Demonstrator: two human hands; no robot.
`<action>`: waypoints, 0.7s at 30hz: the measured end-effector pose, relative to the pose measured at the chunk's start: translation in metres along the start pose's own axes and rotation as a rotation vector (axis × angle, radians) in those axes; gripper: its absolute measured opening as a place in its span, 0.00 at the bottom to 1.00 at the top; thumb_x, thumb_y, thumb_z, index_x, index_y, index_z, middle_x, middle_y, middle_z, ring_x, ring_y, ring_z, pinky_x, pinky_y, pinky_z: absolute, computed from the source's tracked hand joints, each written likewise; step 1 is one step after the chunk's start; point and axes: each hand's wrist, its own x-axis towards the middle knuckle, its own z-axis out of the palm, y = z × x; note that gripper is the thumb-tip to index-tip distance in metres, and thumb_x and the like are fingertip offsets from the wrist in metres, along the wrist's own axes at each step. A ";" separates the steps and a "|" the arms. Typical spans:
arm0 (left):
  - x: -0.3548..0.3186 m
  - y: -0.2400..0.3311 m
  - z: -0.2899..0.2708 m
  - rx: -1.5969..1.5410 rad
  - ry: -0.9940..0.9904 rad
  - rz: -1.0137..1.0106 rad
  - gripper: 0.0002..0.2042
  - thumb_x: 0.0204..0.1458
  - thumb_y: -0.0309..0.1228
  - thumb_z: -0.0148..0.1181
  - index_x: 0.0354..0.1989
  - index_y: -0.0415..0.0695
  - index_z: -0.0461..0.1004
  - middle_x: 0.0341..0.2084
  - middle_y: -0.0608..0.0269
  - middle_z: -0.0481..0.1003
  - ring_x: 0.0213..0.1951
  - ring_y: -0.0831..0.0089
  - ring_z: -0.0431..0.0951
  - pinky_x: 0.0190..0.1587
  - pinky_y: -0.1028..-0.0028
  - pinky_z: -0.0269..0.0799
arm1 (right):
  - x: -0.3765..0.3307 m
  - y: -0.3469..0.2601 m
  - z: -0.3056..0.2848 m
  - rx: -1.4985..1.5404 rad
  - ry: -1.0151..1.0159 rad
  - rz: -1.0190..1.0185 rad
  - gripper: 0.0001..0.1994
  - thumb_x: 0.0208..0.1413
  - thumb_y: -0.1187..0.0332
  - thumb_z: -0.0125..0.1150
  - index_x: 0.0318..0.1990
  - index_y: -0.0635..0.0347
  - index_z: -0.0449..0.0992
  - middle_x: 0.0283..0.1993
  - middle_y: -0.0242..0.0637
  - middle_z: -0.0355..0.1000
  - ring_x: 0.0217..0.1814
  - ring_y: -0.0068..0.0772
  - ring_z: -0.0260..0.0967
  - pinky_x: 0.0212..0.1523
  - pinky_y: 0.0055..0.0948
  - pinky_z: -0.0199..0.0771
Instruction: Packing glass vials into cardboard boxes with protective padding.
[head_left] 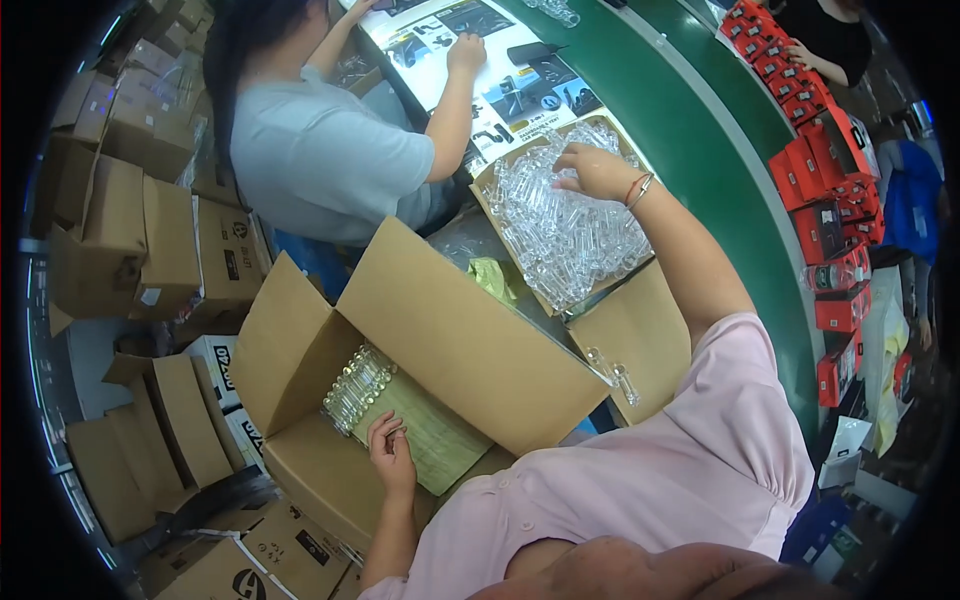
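Observation:
In a shallow carton (541, 293) on the bench lies a heap of clear tube-shaped plastic pieces (560, 235). Over the heap, my right hand (595, 172) has its fingers apart, the tips close to the pieces. A large open cardboard box (470, 345) stands in front of me. Inside it, a row of similar clear pieces (360, 388) lies side by side along the far left, beside a yellow-green sheet (435, 430). My left hand (391, 447) is above that sheet, near the row, fingers curled together; what they hold, if anything, is too small to make out.
A few clear pieces (622, 382) rest on a carton flap (640, 325) at my right. A co-worker in a grey shirt (330, 150) works at the bench over printed sheets (540, 95). Beyond runs a green conveyor (700, 170), with red boxes (805, 165) past it. Cartons (170, 240) are stacked left.

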 end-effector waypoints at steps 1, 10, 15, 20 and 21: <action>-0.003 -0.005 -0.001 0.011 -0.013 -0.019 0.07 0.49 0.18 0.47 0.36 0.37 0.69 0.45 0.55 0.65 0.43 0.70 0.69 0.43 0.76 0.67 | 0.002 0.005 0.000 -0.005 -0.007 -0.008 0.13 0.45 0.69 0.59 0.40 0.57 0.71 0.41 0.42 0.66 0.44 0.44 0.65 0.45 0.36 0.66; -0.023 -0.037 -0.004 0.176 -0.041 0.089 0.07 0.48 0.18 0.48 0.35 0.38 0.70 0.44 0.54 0.66 0.44 0.68 0.69 0.44 0.73 0.67 | 0.072 -0.054 -0.003 -0.110 0.016 -0.213 0.12 0.41 0.76 0.52 0.38 0.60 0.68 0.32 0.46 0.70 0.40 0.49 0.67 0.42 0.38 0.65; -0.026 -0.042 -0.008 0.078 -0.060 -0.153 0.09 0.47 0.19 0.50 0.37 0.39 0.70 0.47 0.55 0.64 0.45 0.67 0.69 0.44 0.74 0.68 | 0.113 -0.064 0.017 -0.417 -0.175 -0.358 0.06 0.42 0.73 0.50 0.29 0.60 0.73 0.29 0.46 0.71 0.40 0.47 0.68 0.40 0.39 0.66; -0.039 -0.049 -0.015 0.137 -0.109 -0.224 0.13 0.46 0.22 0.53 0.42 0.40 0.69 0.50 0.54 0.62 0.47 0.65 0.68 0.45 0.72 0.69 | 0.134 -0.038 0.051 -0.099 -0.207 -0.237 0.08 0.45 0.66 0.55 0.31 0.59 0.75 0.37 0.46 0.69 0.44 0.45 0.65 0.46 0.38 0.63; -0.040 -0.055 -0.016 0.188 -0.135 -0.271 0.13 0.46 0.23 0.54 0.43 0.41 0.69 0.50 0.53 0.61 0.48 0.65 0.68 0.45 0.71 0.69 | 0.134 -0.035 0.057 -0.052 -0.116 -0.228 0.10 0.46 0.65 0.56 0.33 0.59 0.75 0.40 0.46 0.68 0.46 0.46 0.64 0.49 0.38 0.61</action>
